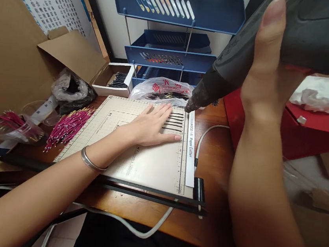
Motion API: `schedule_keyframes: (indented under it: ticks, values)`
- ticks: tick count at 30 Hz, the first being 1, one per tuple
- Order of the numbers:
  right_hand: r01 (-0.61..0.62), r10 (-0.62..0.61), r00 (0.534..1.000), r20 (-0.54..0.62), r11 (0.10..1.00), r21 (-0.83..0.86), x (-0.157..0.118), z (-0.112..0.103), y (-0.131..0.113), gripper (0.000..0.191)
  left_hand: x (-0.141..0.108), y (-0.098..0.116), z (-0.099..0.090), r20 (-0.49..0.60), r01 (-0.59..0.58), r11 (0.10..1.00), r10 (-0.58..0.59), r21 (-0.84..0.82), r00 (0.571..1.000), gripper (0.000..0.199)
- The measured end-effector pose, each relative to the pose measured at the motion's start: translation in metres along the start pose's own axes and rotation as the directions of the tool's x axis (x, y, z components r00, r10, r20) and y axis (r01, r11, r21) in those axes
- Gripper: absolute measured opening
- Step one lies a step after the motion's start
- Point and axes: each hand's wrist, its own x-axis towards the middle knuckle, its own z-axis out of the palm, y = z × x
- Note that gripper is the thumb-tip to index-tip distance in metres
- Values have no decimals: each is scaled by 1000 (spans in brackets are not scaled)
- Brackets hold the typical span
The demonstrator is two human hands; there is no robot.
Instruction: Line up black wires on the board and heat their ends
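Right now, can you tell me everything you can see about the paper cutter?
The paper cutter is a flat, smooth-looking cream board printed with ruler marks and sizes like B5. A white strip on its right says "Paper Cutter", and a black bar runs along its near edge. It lies flat on the wooden table. The left hand rests flat on it, beside thin black strips. The black tool points at its far right corner; I can't tell if they touch.
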Motion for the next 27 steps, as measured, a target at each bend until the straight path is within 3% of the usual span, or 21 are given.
schedule_keyframes:
  ticks: [5,9,13,17,22,27]
  values:
    - [-80,82,996,-45,996,41,0,5,-6,34,-2,-4,1,-68,-58,998,56,-19,996,117]
    - [-57,61,996,-61,996,75,0,7,-11,37,-1,-8,2,-84,-52,998,49,-35,995,117]
    - [-86,88,996,-12,988,127,1,7,-14,12,1,-7,7,-50,-49,999,48,-20,998,121]
    - [-113,113,994,10,981,155,2,5,-14,26,0,-4,9,-9,-54,999,54,-6,999,119]
    - [-81,84,996,-38,995,55,0,2,-6,50,-1,-5,9,14,-49,999,49,5,999,118]
    - [-73,74,997,-13,996,45,0,2,0,41,1,-5,9,-6,-47,999,47,19,999,118]
